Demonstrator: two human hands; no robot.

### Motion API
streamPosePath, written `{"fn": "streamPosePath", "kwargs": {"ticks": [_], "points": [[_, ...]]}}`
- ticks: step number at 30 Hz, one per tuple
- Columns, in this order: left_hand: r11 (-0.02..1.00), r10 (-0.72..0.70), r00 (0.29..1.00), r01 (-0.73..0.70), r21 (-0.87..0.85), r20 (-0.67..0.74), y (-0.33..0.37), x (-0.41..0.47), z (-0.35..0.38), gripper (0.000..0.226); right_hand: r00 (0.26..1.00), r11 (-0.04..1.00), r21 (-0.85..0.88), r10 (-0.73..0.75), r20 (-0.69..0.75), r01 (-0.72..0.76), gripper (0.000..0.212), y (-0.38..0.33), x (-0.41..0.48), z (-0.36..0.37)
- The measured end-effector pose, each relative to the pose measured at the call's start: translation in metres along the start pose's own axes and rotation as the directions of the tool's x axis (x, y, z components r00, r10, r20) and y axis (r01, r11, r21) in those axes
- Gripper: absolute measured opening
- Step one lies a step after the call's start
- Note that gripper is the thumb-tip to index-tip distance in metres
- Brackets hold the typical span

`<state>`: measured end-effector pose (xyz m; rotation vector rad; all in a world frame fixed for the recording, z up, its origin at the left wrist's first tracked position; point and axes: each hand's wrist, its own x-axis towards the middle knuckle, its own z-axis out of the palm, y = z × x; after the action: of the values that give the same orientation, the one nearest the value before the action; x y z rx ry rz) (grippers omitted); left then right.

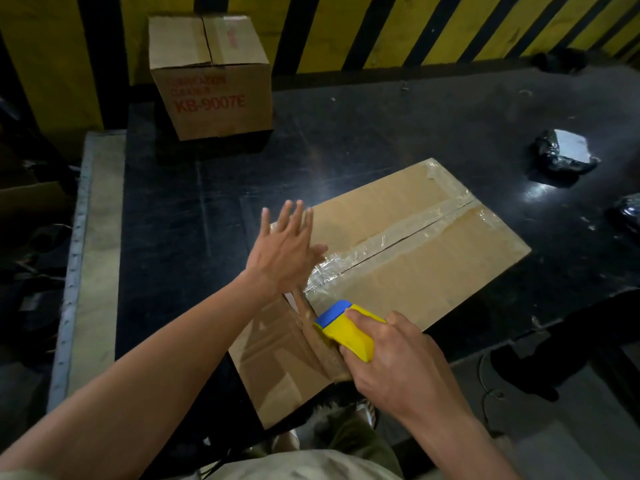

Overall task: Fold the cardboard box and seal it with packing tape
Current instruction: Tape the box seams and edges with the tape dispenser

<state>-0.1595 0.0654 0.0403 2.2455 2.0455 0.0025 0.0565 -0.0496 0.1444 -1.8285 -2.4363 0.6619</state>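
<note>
A brown cardboard box [422, 258] stands on the black table [194, 209], its top flaps closed. A strip of clear packing tape [398, 233] runs along the centre seam and down the near side. My left hand [284, 251] hovers flat with fingers spread at the near left end of the seam, slightly blurred. My right hand [391, 355] grips a yellow and blue tape dispenser [346, 327] against the box's near side face, where the tape comes over the edge. The dispenser's lower part is hidden by my fingers.
A second sealed box [211, 81] printed KB-9007E stands at the back left. Crumpled black plastic wraps [561, 154] lie at the right, one more at the right edge [628, 211]. A yellow-and-black striped wall [415, 26] bounds the far side. The table's metal-edged left rim [79, 237] drops to the floor.
</note>
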Motion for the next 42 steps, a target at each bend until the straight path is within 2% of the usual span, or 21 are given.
{"fn": "streamPosePath", "kwargs": {"ticks": [3,8,13,19,22,24,29,37,40,42], "points": [[0.994,0.105,0.994,-0.105,-0.043,-0.009,0.005,-0.016,0.016,0.087,1.0,1.0,0.029,-0.002,-0.002,0.002,0.055,0.005,-0.003,0.001],[0.996,0.078,0.997,-0.077,-0.04,0.022,0.001,-0.01,0.018,0.09,0.999,0.998,0.053,-0.024,0.023,0.022,0.061,0.016,-0.011,0.004],[0.996,0.085,0.995,-0.082,-0.044,0.056,0.002,-0.005,0.016,0.088,0.999,0.994,0.111,0.015,0.039,-0.019,0.062,0.036,-0.039,0.01],[0.998,-0.004,0.998,0.0,0.058,0.062,0.025,-0.009,0.003,0.078,1.0,0.997,0.079,0.01,-0.008,-0.009,0.059,0.035,-0.04,0.018],[0.99,-0.067,0.994,0.078,-0.118,0.089,0.051,-0.02,0.01,0.083,1.0,0.996,0.084,0.024,-0.017,-0.023,0.059,0.038,-0.04,0.02],[0.986,-0.087,0.992,0.099,-0.134,0.091,0.051,-0.02,0.018,0.092,1.0,0.993,0.113,0.017,-0.024,-0.014,0.061,0.038,-0.039,0.022],[0.993,-0.079,0.993,0.086,-0.083,0.09,0.03,-0.004,0.014,0.093,0.998,0.977,0.213,-0.006,-0.068,0.021,0.064,0.033,-0.036,0.022],[0.995,-0.081,0.991,0.085,-0.042,0.104,0.026,0.011,0.009,0.094,0.999,0.987,0.154,0.049,-0.016,-0.046,0.064,0.039,-0.05,0.025],[0.996,-0.065,0.998,0.065,0.053,0.009,0.041,0.003,0.004,0.086,0.998,0.987,0.153,0.061,-0.014,-0.058,0.063,0.035,-0.048,0.027],[0.999,-0.039,0.999,0.039,-0.027,0.005,0.059,-0.006,0.008,0.082,0.996,0.987,0.144,0.081,-0.025,-0.077,0.062,0.037,-0.047,0.028]]}}
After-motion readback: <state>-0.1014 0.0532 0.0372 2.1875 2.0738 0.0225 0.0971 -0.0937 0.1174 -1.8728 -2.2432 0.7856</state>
